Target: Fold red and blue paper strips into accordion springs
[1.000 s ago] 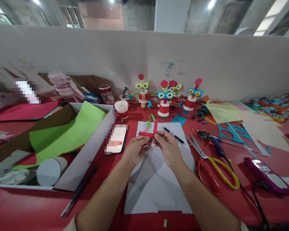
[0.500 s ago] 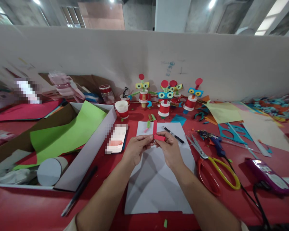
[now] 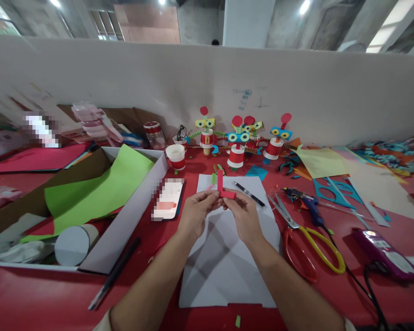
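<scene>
Above the white sheet (image 3: 227, 266), both hands pinch a red paper strip (image 3: 220, 181) bent into an L. One leg points away from me and the other lies to the right. My left hand (image 3: 197, 209) grips it near the corner, its fingers closed. My right hand (image 3: 242, 214) has thumb and fingers pressed on the right-hand leg. Just behind the strip lies a folded green paper spring (image 3: 214, 179) with a pink end. A black pen (image 3: 249, 193) rests on the sheet right of my right hand.
Scissors (image 3: 307, 243), a blue glue gun (image 3: 310, 207) and its cord lie to the right. Left are a phone (image 3: 169, 200), a black pen-like stick (image 3: 113, 273) and a white box (image 3: 124, 230) with green paper. Several paper-cup figures (image 3: 235, 156) stand behind, near a paper cup (image 3: 175, 157).
The red strip's far leg now tilts slightly left, and its right leg shows more clearly. Both hands stay on it, with the right fingers shifted lower. The view has shifted slightly.
</scene>
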Action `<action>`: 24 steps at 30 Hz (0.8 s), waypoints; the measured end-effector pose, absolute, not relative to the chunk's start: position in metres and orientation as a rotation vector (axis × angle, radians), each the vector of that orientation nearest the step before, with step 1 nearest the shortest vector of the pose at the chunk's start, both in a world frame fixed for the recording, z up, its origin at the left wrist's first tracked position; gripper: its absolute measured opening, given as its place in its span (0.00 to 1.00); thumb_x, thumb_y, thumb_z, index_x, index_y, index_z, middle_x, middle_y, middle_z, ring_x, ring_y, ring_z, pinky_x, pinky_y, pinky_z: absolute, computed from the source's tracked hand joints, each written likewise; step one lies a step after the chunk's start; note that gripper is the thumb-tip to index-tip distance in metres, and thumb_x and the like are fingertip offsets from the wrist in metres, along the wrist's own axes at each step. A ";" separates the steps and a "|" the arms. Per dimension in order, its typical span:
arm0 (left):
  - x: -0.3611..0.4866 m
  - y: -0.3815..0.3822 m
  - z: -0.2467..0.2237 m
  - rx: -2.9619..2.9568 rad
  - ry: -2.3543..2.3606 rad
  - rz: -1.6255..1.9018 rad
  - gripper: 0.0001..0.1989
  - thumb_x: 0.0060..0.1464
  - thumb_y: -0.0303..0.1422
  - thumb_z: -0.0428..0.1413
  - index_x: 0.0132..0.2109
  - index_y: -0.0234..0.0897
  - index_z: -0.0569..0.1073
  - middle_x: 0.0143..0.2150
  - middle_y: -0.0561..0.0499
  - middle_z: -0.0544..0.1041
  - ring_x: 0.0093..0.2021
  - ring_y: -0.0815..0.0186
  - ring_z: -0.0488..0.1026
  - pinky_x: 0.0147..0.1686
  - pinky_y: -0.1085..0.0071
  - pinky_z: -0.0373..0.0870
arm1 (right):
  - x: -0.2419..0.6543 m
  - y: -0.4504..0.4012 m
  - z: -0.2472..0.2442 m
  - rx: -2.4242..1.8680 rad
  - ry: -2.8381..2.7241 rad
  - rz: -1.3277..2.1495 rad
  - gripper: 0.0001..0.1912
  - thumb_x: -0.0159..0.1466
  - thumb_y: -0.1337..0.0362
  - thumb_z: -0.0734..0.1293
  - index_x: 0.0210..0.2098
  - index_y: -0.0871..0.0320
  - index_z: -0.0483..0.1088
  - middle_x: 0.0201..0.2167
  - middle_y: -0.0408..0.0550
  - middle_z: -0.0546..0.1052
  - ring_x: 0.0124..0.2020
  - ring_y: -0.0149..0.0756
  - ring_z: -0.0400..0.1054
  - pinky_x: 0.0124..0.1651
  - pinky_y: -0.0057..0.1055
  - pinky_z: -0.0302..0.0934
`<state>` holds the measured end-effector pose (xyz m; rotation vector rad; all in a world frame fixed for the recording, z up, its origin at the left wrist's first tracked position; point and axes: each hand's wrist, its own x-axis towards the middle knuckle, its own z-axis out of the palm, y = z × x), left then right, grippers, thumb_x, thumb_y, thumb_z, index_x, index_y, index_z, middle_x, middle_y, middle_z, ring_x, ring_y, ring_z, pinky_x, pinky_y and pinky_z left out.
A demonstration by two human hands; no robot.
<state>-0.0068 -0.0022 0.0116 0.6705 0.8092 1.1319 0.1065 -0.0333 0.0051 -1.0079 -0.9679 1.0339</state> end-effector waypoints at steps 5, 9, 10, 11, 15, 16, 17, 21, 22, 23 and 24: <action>-0.004 -0.005 0.010 0.680 0.802 1.205 0.12 0.35 0.33 0.69 0.29 0.32 0.79 0.26 0.51 0.78 0.27 0.71 0.73 0.36 0.73 0.71 | 0.104 -0.033 0.004 -0.987 -0.957 1.049 0.12 0.53 0.63 0.70 0.38 0.55 0.77 0.32 0.45 0.79 0.32 0.33 0.68 0.36 0.31 0.62; -0.002 -0.009 0.009 0.712 0.773 1.187 0.09 0.39 0.33 0.67 0.30 0.33 0.78 0.28 0.52 0.78 0.28 0.71 0.73 0.36 0.72 0.70 | 0.103 -0.031 0.001 -1.064 -0.913 0.983 0.09 0.55 0.59 0.70 0.34 0.56 0.77 0.30 0.45 0.79 0.30 0.33 0.67 0.34 0.31 0.61; -0.002 -0.009 0.009 0.713 0.760 1.175 0.09 0.39 0.33 0.67 0.30 0.34 0.78 0.28 0.53 0.77 0.28 0.72 0.73 0.36 0.72 0.69 | 0.104 -0.030 0.000 -1.082 -0.911 0.970 0.09 0.56 0.58 0.69 0.32 0.56 0.77 0.28 0.45 0.78 0.29 0.32 0.66 0.34 0.31 0.61; -0.002 -0.010 0.009 0.713 0.748 1.161 0.09 0.40 0.33 0.67 0.30 0.34 0.77 0.29 0.53 0.77 0.29 0.71 0.73 0.37 0.73 0.69 | 0.104 -0.030 -0.001 -1.093 -0.915 0.964 0.09 0.56 0.58 0.69 0.31 0.57 0.76 0.27 0.44 0.78 0.29 0.32 0.66 0.34 0.31 0.60; -0.005 -0.009 0.009 0.745 0.766 1.087 0.10 0.40 0.34 0.67 0.31 0.36 0.77 0.29 0.54 0.75 0.29 0.73 0.71 0.33 0.75 0.65 | 0.108 -0.028 -0.002 -1.137 -0.984 0.935 0.09 0.56 0.59 0.68 0.33 0.57 0.77 0.24 0.43 0.76 0.28 0.32 0.65 0.33 0.31 0.60; -0.005 -0.008 0.008 0.761 0.782 1.072 0.11 0.40 0.35 0.67 0.32 0.36 0.78 0.29 0.54 0.75 0.27 0.74 0.69 0.32 0.75 0.64 | 0.109 -0.027 -0.003 -1.148 -1.007 0.922 0.09 0.56 0.59 0.69 0.33 0.57 0.77 0.24 0.42 0.76 0.28 0.33 0.66 0.34 0.31 0.60; -0.006 -0.007 0.008 0.779 0.794 1.064 0.11 0.39 0.35 0.67 0.32 0.36 0.78 0.29 0.54 0.74 0.27 0.75 0.68 0.31 0.75 0.63 | 0.109 -0.027 -0.003 -1.159 -1.026 0.910 0.09 0.56 0.59 0.69 0.34 0.57 0.77 0.25 0.43 0.76 0.29 0.33 0.66 0.34 0.31 0.61; -0.008 -0.004 0.005 0.823 0.798 1.068 0.12 0.37 0.36 0.68 0.30 0.34 0.78 0.28 0.52 0.74 0.29 0.73 0.67 0.35 0.73 0.64 | 0.110 -0.027 -0.004 -1.165 -1.045 0.886 0.10 0.54 0.60 0.70 0.35 0.56 0.73 0.28 0.43 0.76 0.29 0.33 0.67 0.34 0.31 0.61; -0.009 -0.003 0.004 0.816 0.801 1.072 0.12 0.36 0.36 0.68 0.29 0.34 0.78 0.28 0.52 0.74 0.29 0.72 0.68 0.36 0.72 0.64 | 0.110 -0.027 -0.004 -1.161 -1.048 0.882 0.10 0.54 0.61 0.70 0.35 0.56 0.72 0.28 0.42 0.75 0.28 0.32 0.66 0.33 0.30 0.61; -0.009 -0.003 0.004 0.800 0.806 1.075 0.13 0.35 0.35 0.69 0.28 0.33 0.78 0.27 0.52 0.74 0.29 0.72 0.68 0.36 0.72 0.64 | 0.110 -0.027 -0.004 -1.156 -1.055 0.881 0.09 0.54 0.61 0.70 0.34 0.56 0.71 0.26 0.40 0.74 0.26 0.31 0.65 0.32 0.29 0.60; -0.008 -0.003 0.005 0.780 0.810 1.075 0.13 0.34 0.35 0.69 0.28 0.33 0.77 0.26 0.52 0.74 0.28 0.72 0.69 0.37 0.72 0.65 | 0.110 -0.027 -0.003 -1.150 -1.060 0.886 0.07 0.54 0.61 0.70 0.32 0.56 0.70 0.25 0.40 0.73 0.25 0.30 0.64 0.31 0.28 0.59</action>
